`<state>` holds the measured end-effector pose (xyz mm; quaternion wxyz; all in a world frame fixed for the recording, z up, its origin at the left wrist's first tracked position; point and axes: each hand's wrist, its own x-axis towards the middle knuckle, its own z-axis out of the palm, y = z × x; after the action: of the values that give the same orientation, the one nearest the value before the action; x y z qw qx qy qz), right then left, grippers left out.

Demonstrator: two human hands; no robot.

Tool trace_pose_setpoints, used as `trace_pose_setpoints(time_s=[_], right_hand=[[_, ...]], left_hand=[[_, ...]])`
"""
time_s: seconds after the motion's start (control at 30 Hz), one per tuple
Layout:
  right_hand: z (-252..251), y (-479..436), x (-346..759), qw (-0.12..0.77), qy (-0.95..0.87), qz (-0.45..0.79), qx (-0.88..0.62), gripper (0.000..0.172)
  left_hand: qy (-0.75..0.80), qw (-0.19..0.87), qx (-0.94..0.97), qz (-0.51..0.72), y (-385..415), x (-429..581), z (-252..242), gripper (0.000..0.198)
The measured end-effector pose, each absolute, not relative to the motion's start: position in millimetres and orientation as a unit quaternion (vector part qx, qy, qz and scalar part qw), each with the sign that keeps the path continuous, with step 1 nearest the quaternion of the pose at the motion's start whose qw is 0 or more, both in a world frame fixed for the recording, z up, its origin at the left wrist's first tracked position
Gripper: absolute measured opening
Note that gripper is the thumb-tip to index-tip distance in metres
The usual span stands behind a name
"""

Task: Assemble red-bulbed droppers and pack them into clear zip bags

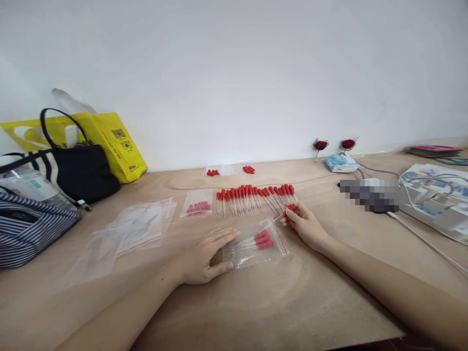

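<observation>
Two hands, head view: I am working at the near middle of the table (329,302).
Left hand (204,256): I am laying my fingers flat and released on the left end of the zip bag (248,257).
Right hand (307,225): I am pinching one red-capped dropper (290,208) at the bag's far right corner.
Row of droppers (256,196): lying just beyond the bag.

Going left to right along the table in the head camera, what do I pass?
Striped bag → black handbag → empty clear bags → left hand → bag of droppers → right hand pinching a dropper → white power strip.
</observation>
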<state>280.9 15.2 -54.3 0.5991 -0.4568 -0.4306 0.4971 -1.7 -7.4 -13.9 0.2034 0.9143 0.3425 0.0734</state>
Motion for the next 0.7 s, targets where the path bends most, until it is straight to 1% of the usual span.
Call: trace_pose_setpoints(time_s=[0.1,0.2,0.3,0.47,0.7], right_hand=[[-54,17,283,0.601,-0.418,0.507,-0.455,0.04],[-53,17,281,0.623,-0.397,0.495,-0.458,0.038],[-52,14,277,0.631,-0.383,0.49,-0.463,0.039],[-51,7,269,0.571,-0.429,0.514,-0.475,0.037],[-55,8,267,0.49,-0.58,0.432,-0.487,0.027]], left_hand=[[0.345,0.206,0.913,0.076,-7,-2,-14,0.059],[0.335,0.211,0.915,0.081,-6,-3,-15,0.059],[0.329,0.21,0.917,0.084,-5,-3,-15,0.059],[0.326,0.212,0.918,0.081,-6,-2,-13,0.059],[0.322,0.202,0.921,0.088,-6,-1,-14,0.059]])
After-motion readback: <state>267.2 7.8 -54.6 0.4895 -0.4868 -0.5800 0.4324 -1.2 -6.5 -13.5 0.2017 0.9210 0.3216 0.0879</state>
